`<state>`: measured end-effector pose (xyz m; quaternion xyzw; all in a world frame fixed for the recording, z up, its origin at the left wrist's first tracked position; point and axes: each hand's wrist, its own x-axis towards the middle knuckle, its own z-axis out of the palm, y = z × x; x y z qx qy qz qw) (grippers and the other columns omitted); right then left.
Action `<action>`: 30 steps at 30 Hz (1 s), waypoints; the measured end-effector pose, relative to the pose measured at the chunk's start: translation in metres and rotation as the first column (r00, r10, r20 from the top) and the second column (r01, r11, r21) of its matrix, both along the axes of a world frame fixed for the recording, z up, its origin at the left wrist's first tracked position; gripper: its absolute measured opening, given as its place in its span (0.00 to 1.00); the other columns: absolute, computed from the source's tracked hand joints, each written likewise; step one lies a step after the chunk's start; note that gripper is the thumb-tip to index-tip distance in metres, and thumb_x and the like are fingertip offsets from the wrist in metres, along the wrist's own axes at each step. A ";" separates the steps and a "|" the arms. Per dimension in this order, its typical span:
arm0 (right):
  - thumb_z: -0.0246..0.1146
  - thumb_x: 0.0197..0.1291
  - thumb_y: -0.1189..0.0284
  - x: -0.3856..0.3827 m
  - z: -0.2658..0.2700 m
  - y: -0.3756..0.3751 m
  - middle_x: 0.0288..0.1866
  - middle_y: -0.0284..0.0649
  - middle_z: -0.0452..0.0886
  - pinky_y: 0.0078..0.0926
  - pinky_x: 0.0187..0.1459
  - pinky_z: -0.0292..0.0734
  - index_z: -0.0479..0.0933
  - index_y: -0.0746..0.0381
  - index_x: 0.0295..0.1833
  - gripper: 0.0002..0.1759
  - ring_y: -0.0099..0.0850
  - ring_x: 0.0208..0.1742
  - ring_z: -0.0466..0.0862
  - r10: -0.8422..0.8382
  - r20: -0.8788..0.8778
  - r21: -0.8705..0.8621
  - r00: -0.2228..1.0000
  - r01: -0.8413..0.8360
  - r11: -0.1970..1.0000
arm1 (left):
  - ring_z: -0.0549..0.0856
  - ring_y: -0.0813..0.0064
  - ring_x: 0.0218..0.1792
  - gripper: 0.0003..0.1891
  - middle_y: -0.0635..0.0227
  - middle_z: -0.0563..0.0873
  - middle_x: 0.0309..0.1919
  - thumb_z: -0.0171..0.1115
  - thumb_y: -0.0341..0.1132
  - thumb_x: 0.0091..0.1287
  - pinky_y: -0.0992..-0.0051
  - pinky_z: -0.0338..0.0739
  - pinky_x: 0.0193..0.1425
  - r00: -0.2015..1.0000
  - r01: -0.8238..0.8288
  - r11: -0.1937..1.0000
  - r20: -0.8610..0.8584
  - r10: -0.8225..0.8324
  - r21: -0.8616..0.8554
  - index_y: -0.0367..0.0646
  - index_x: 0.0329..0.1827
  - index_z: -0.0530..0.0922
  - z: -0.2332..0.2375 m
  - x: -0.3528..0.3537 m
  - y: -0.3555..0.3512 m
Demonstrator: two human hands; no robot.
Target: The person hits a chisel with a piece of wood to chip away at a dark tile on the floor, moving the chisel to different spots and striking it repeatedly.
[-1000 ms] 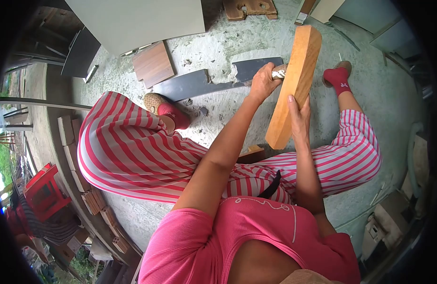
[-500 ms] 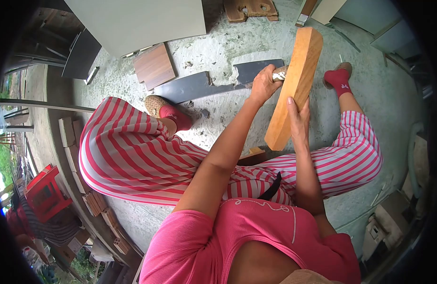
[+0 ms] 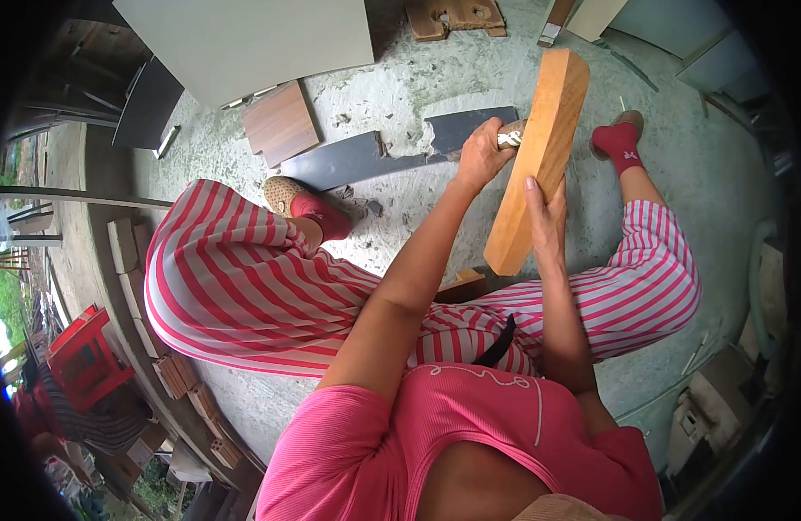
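Note:
A thick, light-brown wooden block (image 3: 548,130) with angled ends is held up at a slant above my lap. My right hand (image 3: 546,217) grips its lower part, thumb on the near face and fingers behind. My left hand (image 3: 485,156) is closed around a brown handle (image 3: 511,135) with a white wrapping, at the block's left side. The far end of that handle is hidden behind the block, so its kind does not show. Between my legs, partly hidden, is another wooden piece (image 3: 463,285). A black pointed thing (image 3: 499,344) lies on my lap.
Dark, broken-edged boards (image 3: 335,160) and a brown wood-grain panel (image 3: 281,123) lie on the concrete floor beyond my feet. A large pale board (image 3: 253,43) stands farther off, near a cut-out wooden piece (image 3: 453,17). Bricks (image 3: 175,373) line the left ledge, beside a red plastic chair (image 3: 88,356).

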<state>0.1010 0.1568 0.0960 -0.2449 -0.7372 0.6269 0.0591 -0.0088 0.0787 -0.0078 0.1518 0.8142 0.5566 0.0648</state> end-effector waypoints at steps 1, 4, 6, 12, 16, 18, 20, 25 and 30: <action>0.59 0.60 0.53 0.000 0.001 0.000 0.49 0.49 0.73 0.32 0.50 0.71 0.60 0.71 0.62 0.37 0.35 0.49 0.76 0.013 -0.004 0.028 1.000 -0.013 1.000 | 0.80 0.51 0.40 0.16 0.54 0.80 0.35 0.67 0.33 0.49 0.60 0.74 0.43 1.000 0.000 1.000 -0.001 0.000 -0.008 0.39 0.37 0.71 0.001 0.000 0.000; 0.55 0.62 0.48 0.002 -0.001 0.002 0.52 0.52 0.72 0.34 0.53 0.68 0.58 0.71 0.65 0.40 0.38 0.53 0.74 0.032 0.010 -0.003 0.999 -0.032 0.999 | 0.80 0.51 0.41 0.16 0.54 0.80 0.35 0.67 0.33 0.49 0.60 0.74 0.44 1.000 -0.003 1.000 -0.006 0.003 -0.014 0.39 0.37 0.71 0.001 0.000 -0.001; 0.52 0.63 0.45 0.003 -0.003 0.005 0.54 0.53 0.71 0.34 0.55 0.67 0.57 0.71 0.66 0.41 0.39 0.55 0.73 0.038 0.029 -0.063 0.999 -0.036 0.997 | 0.80 0.51 0.41 0.16 0.54 0.80 0.35 0.67 0.33 0.49 0.60 0.74 0.44 1.000 -0.005 1.000 -0.009 0.005 -0.011 0.39 0.37 0.71 0.000 0.000 -0.002; 0.50 0.65 0.45 0.006 -0.013 0.012 0.55 0.51 0.70 0.32 0.58 0.65 0.57 0.68 0.68 0.40 0.39 0.60 0.70 0.013 0.088 -0.089 0.996 -0.005 0.996 | 0.80 0.51 0.41 0.16 0.54 0.80 0.36 0.67 0.33 0.49 0.60 0.74 0.44 1.000 0.007 1.000 0.020 -0.006 -0.017 0.39 0.38 0.71 0.001 0.001 -0.003; 0.50 0.64 0.45 0.004 -0.002 0.001 0.44 0.42 0.78 0.31 0.45 0.77 0.64 0.62 0.61 0.34 0.33 0.45 0.80 0.014 0.045 -0.489 0.999 0.010 0.872 | 0.80 0.51 0.42 0.16 0.54 0.80 0.36 0.67 0.32 0.49 0.61 0.74 0.44 1.000 0.023 1.000 -0.003 -0.023 -0.013 0.39 0.38 0.71 -0.001 0.003 -0.003; 0.51 0.64 0.44 0.004 0.002 -0.001 0.44 0.42 0.78 0.32 0.44 0.78 0.65 0.61 0.60 0.33 0.35 0.43 0.81 -0.013 0.064 -0.629 0.998 0.051 0.776 | 0.79 0.51 0.42 0.16 0.54 0.80 0.36 0.66 0.32 0.49 0.61 0.74 0.44 0.999 0.032 0.999 -0.011 -0.032 -0.017 0.39 0.39 0.71 -0.002 0.004 -0.002; 0.48 0.64 0.42 0.006 -0.005 0.005 0.42 0.43 0.78 0.34 0.42 0.80 0.67 0.61 0.58 0.33 0.36 0.41 0.82 0.067 0.073 -0.702 0.995 0.004 0.712 | 0.79 0.51 0.42 0.16 0.54 0.80 0.36 0.66 0.31 0.48 0.61 0.74 0.44 0.999 0.052 0.999 -0.013 -0.052 -0.006 0.40 0.39 0.71 -0.002 0.006 -0.002; 0.46 0.63 0.39 0.003 0.001 0.018 0.40 0.44 0.79 0.33 0.39 0.80 0.68 0.61 0.56 0.35 0.36 0.37 0.82 -0.015 0.075 -0.800 0.997 0.069 0.596 | 0.80 0.51 0.42 0.17 0.54 0.80 0.36 0.65 0.31 0.48 0.61 0.74 0.45 0.999 0.054 0.998 -0.006 -0.054 -0.011 0.40 0.39 0.71 -0.005 0.005 -0.002; 0.45 0.65 0.42 0.003 0.033 0.042 0.41 0.42 0.77 0.28 0.39 0.78 0.66 0.61 0.63 0.36 0.32 0.39 0.79 -0.199 -0.008 -0.817 0.980 0.108 0.566 | 0.80 0.51 0.43 0.17 0.54 0.80 0.36 0.65 0.31 0.49 0.61 0.74 0.46 0.999 0.032 0.999 -0.014 -0.032 -0.037 0.40 0.40 0.70 -0.004 0.004 -0.009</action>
